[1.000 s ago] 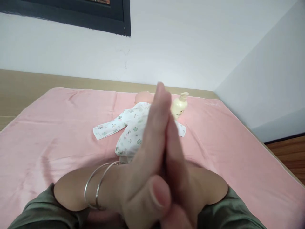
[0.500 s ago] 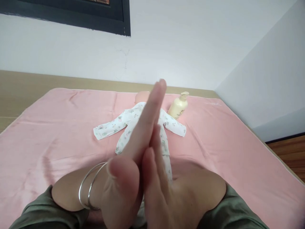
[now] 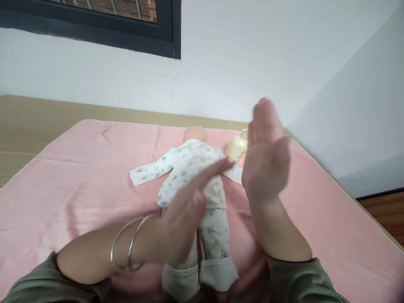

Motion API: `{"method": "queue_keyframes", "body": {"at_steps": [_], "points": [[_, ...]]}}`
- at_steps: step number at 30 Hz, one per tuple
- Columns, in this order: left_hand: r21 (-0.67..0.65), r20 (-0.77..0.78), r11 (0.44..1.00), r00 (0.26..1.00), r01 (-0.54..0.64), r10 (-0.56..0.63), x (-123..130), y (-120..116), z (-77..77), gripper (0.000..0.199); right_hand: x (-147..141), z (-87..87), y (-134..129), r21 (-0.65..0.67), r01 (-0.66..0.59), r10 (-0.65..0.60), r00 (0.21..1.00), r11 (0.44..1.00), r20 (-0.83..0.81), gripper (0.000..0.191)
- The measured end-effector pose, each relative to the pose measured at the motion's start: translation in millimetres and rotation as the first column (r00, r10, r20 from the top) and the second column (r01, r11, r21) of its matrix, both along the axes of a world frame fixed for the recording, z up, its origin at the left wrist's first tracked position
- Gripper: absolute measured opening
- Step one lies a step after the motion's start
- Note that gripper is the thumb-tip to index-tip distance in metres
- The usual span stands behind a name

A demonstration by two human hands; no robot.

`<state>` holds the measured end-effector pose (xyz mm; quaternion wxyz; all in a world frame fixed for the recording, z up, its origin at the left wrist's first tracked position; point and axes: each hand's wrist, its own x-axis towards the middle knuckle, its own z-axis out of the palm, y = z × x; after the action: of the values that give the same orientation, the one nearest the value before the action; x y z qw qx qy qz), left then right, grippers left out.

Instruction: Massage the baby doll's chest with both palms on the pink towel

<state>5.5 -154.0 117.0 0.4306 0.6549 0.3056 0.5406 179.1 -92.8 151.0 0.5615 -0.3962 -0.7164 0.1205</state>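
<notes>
My left hand (image 3: 186, 219) is held above a doll's legs, its fingers stretched toward the upper right and nothing in it. Two thin silver bangles (image 3: 130, 244) circle that wrist. Higher and to the right, my right hand (image 3: 265, 155) is raised with its palm showing and fingers extended, also holding nothing. Both hands are somewhat blurred. Below them a baby doll (image 3: 189, 164) in a white printed top and trousers lies with arms spread, its head at the far end. A cream pump bottle (image 3: 236, 147) tilts beside the doll's arm, partly hidden by my right hand.
A pink sheet (image 3: 104, 168) covers most of the wooden surface (image 3: 19, 122). Behind it rises a white wall (image 3: 236, 63) with a dark window frame (image 3: 167, 29) at the upper left. Brown wood (image 3: 383, 216) shows at the right edge.
My palms were pressed together in front of the doll and have parted. My right hand has moved up and right, while the left has tipped over toward the right.
</notes>
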Motion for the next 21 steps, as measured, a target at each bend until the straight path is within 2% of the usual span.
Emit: {"method": "queue_keyframes", "body": {"at_steps": [2, 4, 5, 7, 9, 12, 15, 18, 21], "points": [[-0.016, -0.038, 0.987, 0.986, -0.161, 0.16, 3.5, 39.4, -15.5, 0.047, -7.1, -26.7, 20.3, -0.097, -0.022, 0.027, 0.998, 0.995, 0.052, 0.06], [-0.04, -0.11, 0.919, 0.916, -0.393, 0.387, 6.3, 83.9, -37.5, 0.041, -24.0, -59.0, 35.1, -0.191, -0.053, 0.093, 0.973, 0.98, 0.209, 0.057], [-0.033, -0.16, 0.887, 0.878, -0.461, 0.451, 6.6, 104.2, -48.8, 0.04, -32.9, -74.8, 41.2, -0.228, -0.067, 0.129, 0.955, 0.971, 0.268, 0.056], [0.016, -0.235, 0.866, 0.84, -0.5, 0.49, 5.9, 134.7, -68.5, 0.036, -45.9, -101.1, 52.3, -0.258, -0.044, 0.132, 0.932, 0.965, 0.337, 0.055], [0.089, -0.3, 0.879, 0.829, -0.468, 0.472, 5.0, 149.5, -81.9, 0.031, -47.9, -116.1, 64.0, -0.249, -0.038, 0.148, 0.886, 0.968, 0.439, 0.058], [0.199, -0.383, 0.877, 0.789, -0.437, 0.48, 5.2, 152.2, -92.5, 0.032, -32.3, -118.4, 84.1, -0.27, -0.066, 0.216, 0.787, 0.96, 0.577, 0.059], [0.268, -0.467, 0.834, 0.692, -0.482, 0.55, 5.7, 150.1, -98.4, 0.039, -11.8, -111.5, 100.1, -0.315, -0.024, 0.229, 0.739, 0.949, 0.634, 0.063], [0.291, -0.55, 0.817, 0.612, -0.497, 0.568, 4.8, 150.6, -101.4, 0.041, -8.7, -108.7, 96.1, -0.314, 0.157, 0.088, 0.759, 0.936, 0.645, 0.063], [0.28, -0.563, 0.823, 0.61, -0.494, 0.558, 2.3, 151.1, -101.0, 0.037, -26.7, -111.9, 67.8, -0.246, 0.286, -0.052, 0.742, 0.926, 0.668, 0.059]]}}
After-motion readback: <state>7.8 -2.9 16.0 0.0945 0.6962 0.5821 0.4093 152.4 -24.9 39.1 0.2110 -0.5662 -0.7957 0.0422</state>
